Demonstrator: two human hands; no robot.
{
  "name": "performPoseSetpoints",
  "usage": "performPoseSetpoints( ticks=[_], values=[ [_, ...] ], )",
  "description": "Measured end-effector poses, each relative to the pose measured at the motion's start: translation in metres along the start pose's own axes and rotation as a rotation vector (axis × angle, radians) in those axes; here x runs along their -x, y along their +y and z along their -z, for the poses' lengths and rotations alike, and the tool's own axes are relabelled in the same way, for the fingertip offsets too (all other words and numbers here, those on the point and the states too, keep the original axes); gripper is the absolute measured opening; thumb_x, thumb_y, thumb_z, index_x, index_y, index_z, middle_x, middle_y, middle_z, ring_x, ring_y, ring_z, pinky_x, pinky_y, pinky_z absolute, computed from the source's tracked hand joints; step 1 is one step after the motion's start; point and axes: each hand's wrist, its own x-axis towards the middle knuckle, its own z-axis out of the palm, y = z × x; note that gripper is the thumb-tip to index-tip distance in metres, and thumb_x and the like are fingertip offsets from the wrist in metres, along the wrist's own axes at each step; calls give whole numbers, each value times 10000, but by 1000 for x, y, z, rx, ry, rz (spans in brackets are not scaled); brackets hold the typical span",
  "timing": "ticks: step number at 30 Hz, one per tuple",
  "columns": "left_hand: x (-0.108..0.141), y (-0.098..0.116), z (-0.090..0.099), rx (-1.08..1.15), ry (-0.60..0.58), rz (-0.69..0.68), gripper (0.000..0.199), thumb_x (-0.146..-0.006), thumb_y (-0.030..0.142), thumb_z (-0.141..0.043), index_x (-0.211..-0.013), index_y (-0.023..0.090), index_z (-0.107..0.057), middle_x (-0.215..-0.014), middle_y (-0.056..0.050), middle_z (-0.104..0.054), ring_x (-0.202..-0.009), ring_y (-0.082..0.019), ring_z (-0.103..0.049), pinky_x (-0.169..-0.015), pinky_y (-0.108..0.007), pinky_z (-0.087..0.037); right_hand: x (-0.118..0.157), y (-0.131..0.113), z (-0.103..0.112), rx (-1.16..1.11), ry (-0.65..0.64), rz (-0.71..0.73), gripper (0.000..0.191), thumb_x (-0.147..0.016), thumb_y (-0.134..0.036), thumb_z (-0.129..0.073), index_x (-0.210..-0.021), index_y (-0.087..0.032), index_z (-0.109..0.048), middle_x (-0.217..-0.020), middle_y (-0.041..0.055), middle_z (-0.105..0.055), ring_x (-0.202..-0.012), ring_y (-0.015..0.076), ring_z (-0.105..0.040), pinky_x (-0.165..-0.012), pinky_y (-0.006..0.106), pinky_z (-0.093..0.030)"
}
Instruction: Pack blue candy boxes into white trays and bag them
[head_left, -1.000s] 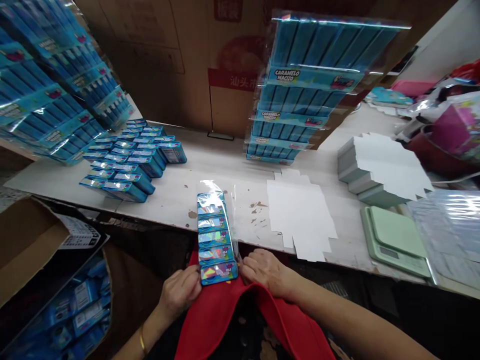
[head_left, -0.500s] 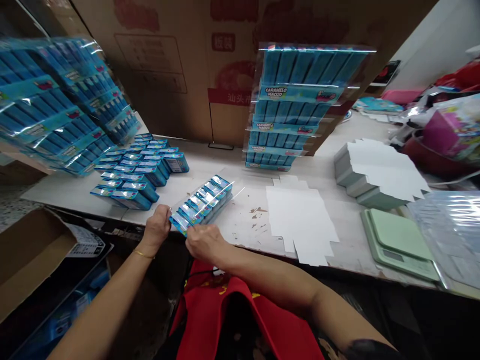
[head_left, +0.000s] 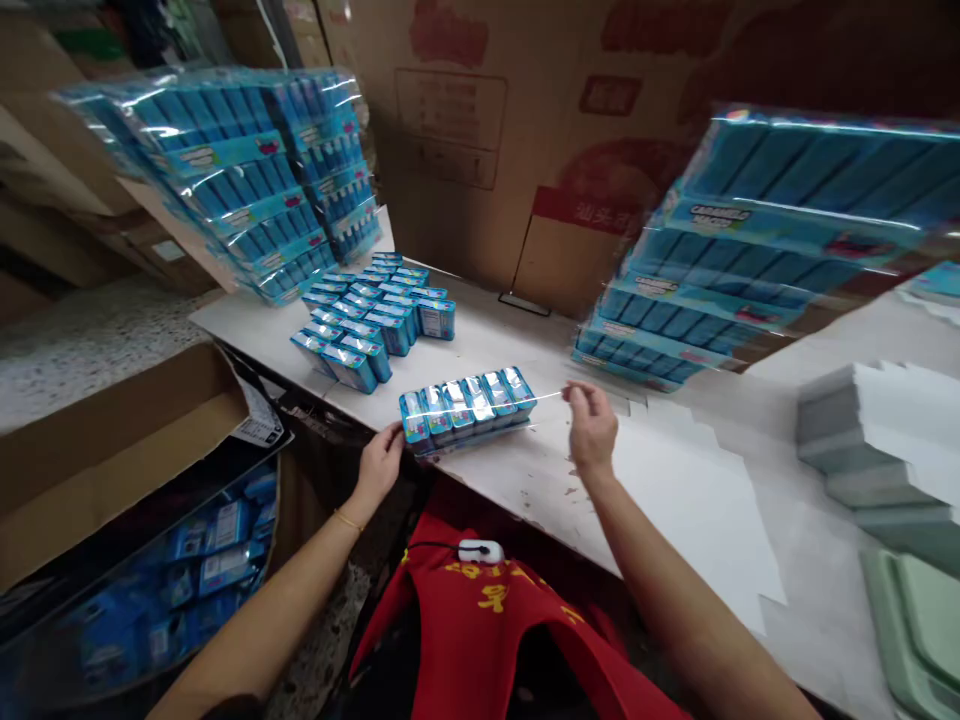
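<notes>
A row of small blue boxes (head_left: 466,405) lies near the table's front edge, in clear plastic packaging (head_left: 501,432). My left hand (head_left: 380,464) is closed on the left end of this clear plastic pack, fingertips at its corner. At the pack's right end, my right hand (head_left: 592,428) is closed, thumb and finger pinching what looks like the edge of the clear plastic, which stretches out past the last box. Behind and to the left, several loose blue boxes (head_left: 375,318) stand in close rows on the table.
Wrapped stacks of blue packs stand at the left (head_left: 240,190) and right (head_left: 705,250), before a large brown carton (head_left: 480,150). Flat white card (head_left: 697,510), piled card (head_left: 885,420) and a pale green scale (head_left: 911,620) lie rightward. An open carton (head_left: 127,420) and blue boxes (head_left: 217,540) are below left.
My right hand has moved from the pack's near left side to its right end. The pack has turned to lie more along the table edge. My view has swung left.
</notes>
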Motion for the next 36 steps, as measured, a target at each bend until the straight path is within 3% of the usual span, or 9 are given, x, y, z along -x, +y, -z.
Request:
performPoseSetpoints(
  ticks=[3,7,14,17,20,23,25,31,36],
  values=[
    [19,-3,-6,-101,-71,-7,380,-833,356,-403,-1149,188,-532,-1147,-85,-582,-1068,-215,-512,-916,-371,-365,-27,47,13,-209,-229,-346,544,-773,-631,-384,-982,-173,-590,-984,103,-633,-920,230,-575,-772,344,-431],
    [22,1,-5,-388,-107,-18,340,-857,313,-375,-1144,249,-545,-1205,-86,-539,-1145,-228,-443,-928,-444,-282,-25,57,5,-367,-541,-469,691,-692,-757,-367,-925,-168,-644,-882,101,-668,-872,246,-601,-816,372,-420],
    [6,18,7,-682,-172,-233,274,-864,284,-369,-868,248,-641,-878,-62,-626,-969,-227,-498,-909,-509,-184,-3,38,43,-182,-705,-429,463,-738,-603,-508,-798,-192,-712,-948,73,-671,-1038,282,-525,-990,420,-265],
    [-1,25,9,-729,-219,-353,236,-846,264,-395,-885,240,-627,-802,-56,-623,-905,-231,-505,-903,-524,-174,1,45,61,-273,-758,-480,550,-744,-663,-438,-822,-190,-708,-896,82,-680,-989,278,-559,-966,424,-302],
    [-5,28,9,-731,-250,-428,228,-837,249,-394,-887,226,-615,-858,-66,-630,-892,-237,-503,-904,-532,-180,3,56,64,-399,-665,-622,644,-726,-726,-369,-853,-182,-690,-853,101,-681,-888,268,-608,-826,402,-424],
    [-10,28,9,-654,-293,-417,206,-803,257,-426,-828,216,-626,-876,-81,-630,-895,-246,-508,-906,-504,-227,3,63,60,-287,-597,-646,463,-651,-574,-625,-898,-186,-678,-892,83,-674,-824,238,-613,-692,326,-463],
    [-14,27,7,-512,-331,-336,215,-774,244,-433,-818,217,-642,-871,-85,-638,-892,-245,-523,-888,-451,-296,1,64,60,-192,-670,-599,447,-588,-460,-720,-939,-186,-675,-910,58,-668,-778,210,-599,-667,303,-456],
    [-13,22,-3,160,-320,69,340,-748,290,-413,-971,188,-649,-974,-62,-660,-939,-233,-557,-879,-362,-386,-4,57,58,-140,-832,-512,407,-599,-419,-697,-925,-176,-675,-867,32,-642,-701,165,-565,-616,288,-453],
    [-15,16,-3,380,-410,174,449,-685,378,-553,-1070,148,-593,-1090,-68,-618,-1086,-247,-494,-992,-367,-302,-9,52,55,-116,-841,-440,340,-589,-346,-699,-877,-168,-675,-833,24,-641,-771,178,-563,-633,265,-440]
  ],
)
